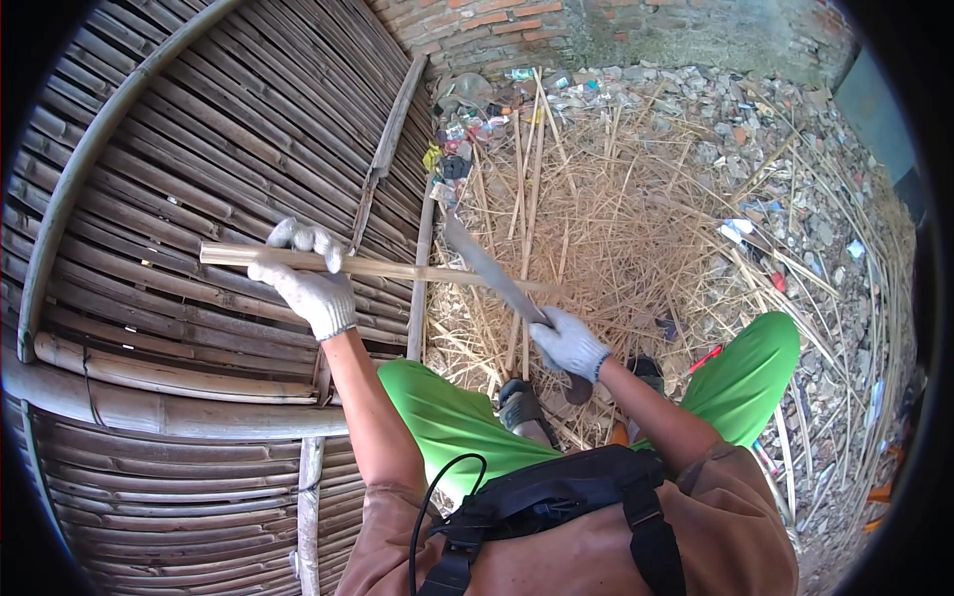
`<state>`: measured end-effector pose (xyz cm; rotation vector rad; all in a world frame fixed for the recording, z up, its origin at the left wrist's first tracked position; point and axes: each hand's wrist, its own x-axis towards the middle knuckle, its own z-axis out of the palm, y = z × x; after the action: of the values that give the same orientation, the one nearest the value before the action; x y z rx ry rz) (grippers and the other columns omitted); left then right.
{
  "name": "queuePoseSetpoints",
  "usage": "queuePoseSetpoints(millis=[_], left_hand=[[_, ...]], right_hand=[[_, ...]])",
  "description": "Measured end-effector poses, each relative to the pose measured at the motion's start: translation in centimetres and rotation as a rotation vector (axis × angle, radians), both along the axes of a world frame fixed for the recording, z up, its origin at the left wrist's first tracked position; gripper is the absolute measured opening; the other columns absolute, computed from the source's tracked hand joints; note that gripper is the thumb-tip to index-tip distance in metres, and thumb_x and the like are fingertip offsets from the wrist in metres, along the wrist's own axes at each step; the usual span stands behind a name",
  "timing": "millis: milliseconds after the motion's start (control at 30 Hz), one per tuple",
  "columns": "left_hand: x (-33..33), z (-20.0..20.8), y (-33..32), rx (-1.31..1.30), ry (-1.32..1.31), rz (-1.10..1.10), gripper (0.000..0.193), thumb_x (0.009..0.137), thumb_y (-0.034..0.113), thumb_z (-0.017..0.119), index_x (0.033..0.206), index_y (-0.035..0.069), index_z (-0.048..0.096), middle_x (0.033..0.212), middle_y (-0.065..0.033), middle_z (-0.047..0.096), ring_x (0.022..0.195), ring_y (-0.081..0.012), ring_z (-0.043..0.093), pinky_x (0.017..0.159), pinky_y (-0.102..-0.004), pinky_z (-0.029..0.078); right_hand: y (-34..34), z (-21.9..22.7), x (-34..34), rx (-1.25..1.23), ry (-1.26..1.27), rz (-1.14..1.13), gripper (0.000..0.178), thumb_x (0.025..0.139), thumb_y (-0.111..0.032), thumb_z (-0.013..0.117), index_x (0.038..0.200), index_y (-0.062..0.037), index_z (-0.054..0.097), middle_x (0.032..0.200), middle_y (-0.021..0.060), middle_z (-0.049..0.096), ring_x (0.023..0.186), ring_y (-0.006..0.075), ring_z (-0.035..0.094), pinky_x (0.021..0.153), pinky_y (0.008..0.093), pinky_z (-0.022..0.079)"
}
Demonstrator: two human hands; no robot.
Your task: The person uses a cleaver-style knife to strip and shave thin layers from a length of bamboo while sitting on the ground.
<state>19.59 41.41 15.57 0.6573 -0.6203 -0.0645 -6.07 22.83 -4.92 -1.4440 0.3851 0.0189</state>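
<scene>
My left hand [316,290], in a white knit glove, grips a long split bamboo strip [386,268] near its left end. The strip points to the right, roughly level across the view. In the same kind of glove, my right hand [569,344] is closed round the handle of a machete [487,268]. Its grey blade slants up and left, crossing the strip in the picture; whether the two touch I cannot tell. The handle's brown end shows below my right wrist. The strip's far right end looks blurred.
A bamboo slat panel [189,189] stands close on my left. Pale bamboo shavings [636,233] and longer strips [534,169] cover the ground before my feet. Rubble and litter [795,189] lie to the right, with a brick wall [596,35] at the back.
</scene>
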Motion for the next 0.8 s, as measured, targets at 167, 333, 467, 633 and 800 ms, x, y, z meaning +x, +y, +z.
queuePoseSetpoints(millis=[167,333,467,633,800], left_hand=[[1.6,-1.3,0.8,0.496,-0.242,0.851,0.044,0.110,0.044,0.049,0.096,0.006,0.065,0.083,-0.0070,0.058,0.079,-0.0219,0.056,0.072,-0.0389,0.051],[5.0,-2.7,2.3,0.593,-0.449,1.039,0.040,0.111,0.037,0.046,0.096,0.004,0.064,0.088,-0.0079,0.064,0.081,-0.0212,0.057,0.080,-0.0364,0.050],[3.3,-2.8,1.8,0.607,-0.397,1.058,0.038,0.111,0.036,0.049,0.098,0.004,0.065,0.088,-0.0079,0.065,0.080,-0.0213,0.057,0.079,-0.0354,0.050],[4.1,-2.8,3.3,0.694,-0.436,1.158,0.044,0.115,0.039,0.042,0.098,0.004,0.062,0.090,-0.0102,0.064,0.080,-0.0212,0.056,0.078,-0.0383,0.051],[4.6,-3.0,2.5,0.501,-0.229,1.002,0.045,0.117,0.039,0.041,0.098,0.004,0.062,0.087,-0.0076,0.063,0.079,-0.0201,0.054,0.077,-0.0377,0.050]], right_hand=[[-2.0,-7.4,-1.0,0.446,0.149,-0.144,0.028,0.109,-0.032,0.056,0.100,-0.0059,0.059,0.069,0.0040,0.061,0.049,0.0172,0.061,0.042,0.0343,0.051],[0.1,-3.0,1.5,0.478,0.116,-0.028,0.033,0.110,-0.035,0.057,0.092,-0.0078,0.058,0.068,0.0038,0.061,0.047,0.0170,0.060,0.040,0.0326,0.051],[2.1,6.4,3.6,0.529,-0.036,0.145,0.036,0.111,-0.036,0.057,0.090,-0.0075,0.058,0.065,0.0026,0.061,0.044,0.0152,0.059,0.038,0.0308,0.050],[0.7,2.6,2.5,0.513,0.018,0.107,0.039,0.112,-0.036,0.055,0.085,-0.0079,0.059,0.063,0.0022,0.060,0.045,0.0151,0.059,0.039,0.0318,0.051],[1.1,0.5,1.9,0.536,0.123,-0.052,0.037,0.109,-0.035,0.056,0.089,-0.0039,0.059,0.064,0.0076,0.063,0.046,0.0194,0.061,0.042,0.0364,0.053]])
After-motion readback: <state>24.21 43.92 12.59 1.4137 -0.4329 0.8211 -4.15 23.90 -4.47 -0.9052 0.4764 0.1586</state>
